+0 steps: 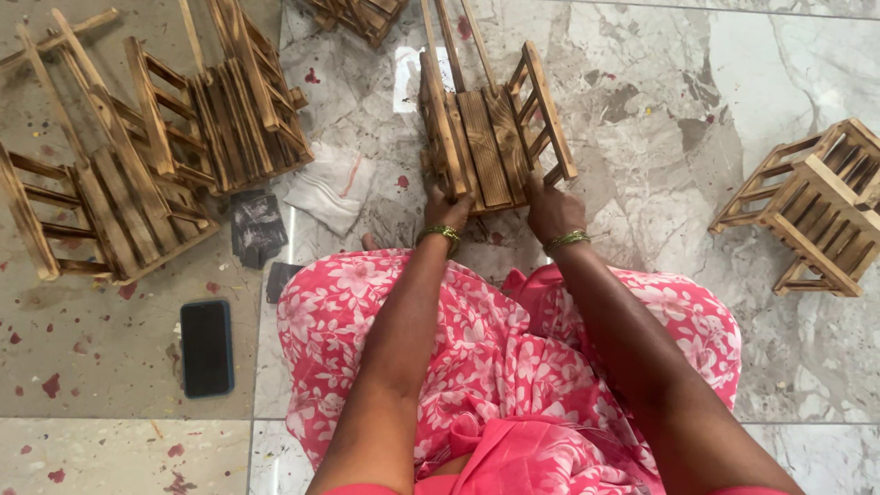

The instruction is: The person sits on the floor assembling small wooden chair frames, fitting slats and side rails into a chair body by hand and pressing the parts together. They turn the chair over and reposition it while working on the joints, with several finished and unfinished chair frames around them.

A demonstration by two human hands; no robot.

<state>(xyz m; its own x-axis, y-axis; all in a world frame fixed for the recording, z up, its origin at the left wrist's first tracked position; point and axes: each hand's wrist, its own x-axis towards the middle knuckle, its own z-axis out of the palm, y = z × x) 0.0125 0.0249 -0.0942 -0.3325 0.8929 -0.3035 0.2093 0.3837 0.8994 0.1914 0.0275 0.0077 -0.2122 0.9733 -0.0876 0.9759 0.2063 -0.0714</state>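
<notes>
A small crate-like wooden rack made of scorched brown slats rests on the marble floor just ahead of my knees. My left hand grips its near left corner. My right hand holds the near right corner, fingers wrapped on the slats. Both wrists wear green bangles. My lap is covered by pink flowered cloth.
Two similar wooden racks lie at the left, another at the right, and one at the top edge. A white cloth, dark sandpaper pieces and a black phone lie on the floor at my left.
</notes>
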